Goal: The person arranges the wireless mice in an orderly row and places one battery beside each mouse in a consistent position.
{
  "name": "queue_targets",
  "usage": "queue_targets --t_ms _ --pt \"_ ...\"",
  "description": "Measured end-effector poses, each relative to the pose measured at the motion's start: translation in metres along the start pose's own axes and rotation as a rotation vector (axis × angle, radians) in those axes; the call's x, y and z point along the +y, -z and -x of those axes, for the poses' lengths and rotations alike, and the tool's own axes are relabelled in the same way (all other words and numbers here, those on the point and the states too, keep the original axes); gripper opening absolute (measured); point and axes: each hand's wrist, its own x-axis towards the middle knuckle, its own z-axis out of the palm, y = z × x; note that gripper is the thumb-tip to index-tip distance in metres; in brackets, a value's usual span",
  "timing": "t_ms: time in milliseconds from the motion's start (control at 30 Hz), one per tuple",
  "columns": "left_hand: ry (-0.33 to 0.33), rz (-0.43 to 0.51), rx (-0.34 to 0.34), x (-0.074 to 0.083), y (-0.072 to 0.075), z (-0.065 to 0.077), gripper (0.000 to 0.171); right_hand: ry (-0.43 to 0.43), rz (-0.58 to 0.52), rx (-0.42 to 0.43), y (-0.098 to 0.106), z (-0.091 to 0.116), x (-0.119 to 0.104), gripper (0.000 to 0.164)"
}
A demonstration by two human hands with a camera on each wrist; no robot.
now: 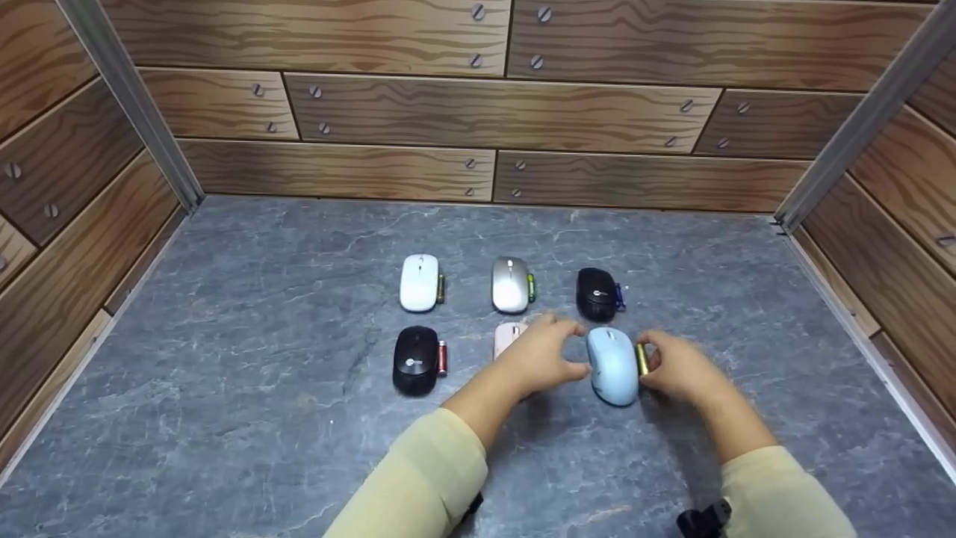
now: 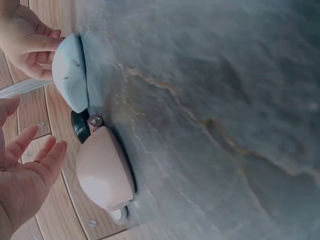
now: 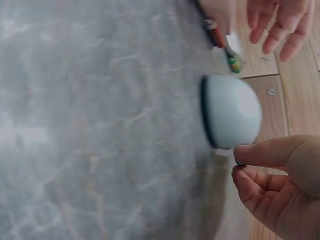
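A light blue computer mouse (image 1: 614, 366) lies on the grey marbled tabletop at the front right of a group of mice. Just right of it, my right hand (image 1: 676, 366) pinches a gold-coloured battery (image 1: 642, 359) between thumb and fingertips; in the right wrist view, the right hand (image 3: 275, 182) hides most of that battery. To the left of the blue mouse hovers my left hand (image 1: 544, 357), thumb and fingers spread and holding nothing. This hand partly covers a pink mouse (image 1: 508, 335). The left wrist view shows the pink mouse (image 2: 104, 170) with a battery (image 2: 95, 121) beside it.
Behind stand a white mouse (image 1: 420, 282), a silver mouse (image 1: 510, 285) and a black mouse (image 1: 596, 294), each with a battery at its right. Front left is another black mouse (image 1: 415, 361) beside a red battery (image 1: 442, 358). Wood-patterned walls (image 1: 388, 172) bound the tabletop.
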Motion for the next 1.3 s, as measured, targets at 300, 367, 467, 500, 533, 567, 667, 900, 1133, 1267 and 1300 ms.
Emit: queue_targets --t_ms 300,367,467,500,533,567,667,900,1133,1267,1300 --pt "-0.008 -0.001 0.002 0.0 0.004 0.005 0.048 -0.049 0.015 -0.037 -0.005 -0.005 -0.001 0.053" --pt "-0.018 0.0 0.001 0.0 0.005 0.007 0.048 -0.043 0.019 -0.036 -0.005 -0.005 -0.002 0.053" --pt "-0.029 -0.003 0.002 0.0 0.007 0.008 0.047 -0.024 0.031 -0.023 -0.004 -0.006 -0.003 0.053" --pt "-0.031 -0.008 0.003 0.0 0.007 0.009 0.047 -0.017 0.034 -0.019 -0.004 -0.007 -0.003 0.053" --pt "-0.033 -0.014 0.004 -0.001 0.007 0.009 0.048 -0.012 0.04 -0.016 -0.004 -0.007 -0.004 0.054" --pt "-0.033 -0.019 0.006 -0.002 0.008 0.009 0.048 -0.012 0.041 -0.016 -0.004 -0.007 -0.004 0.055" --pt "-0.031 -0.024 0.01 -0.004 0.009 0.01 0.049 -0.022 0.038 -0.026 -0.004 -0.007 -0.004 0.058" --pt "-0.023 -0.025 0.007 -0.007 0.012 0.011 0.05 -0.037 0.013 -0.041 -0.003 -0.007 -0.005 0.062" --pt "-0.052 -0.04 0.018 -0.01 0.019 0.016 0.05 -0.035 0.007 -0.057 0.0 -0.005 -0.001 0.067" --pt "-0.05 -0.038 0.032 -0.018 0.029 0.021 0.05 -0.037 0.026 -0.047 0.005 -0.004 -0.001 0.068" --pt "-0.048 -0.031 0.036 -0.02 0.032 0.022 0.05 -0.035 0.037 -0.038 0.008 -0.004 -0.002 0.067"
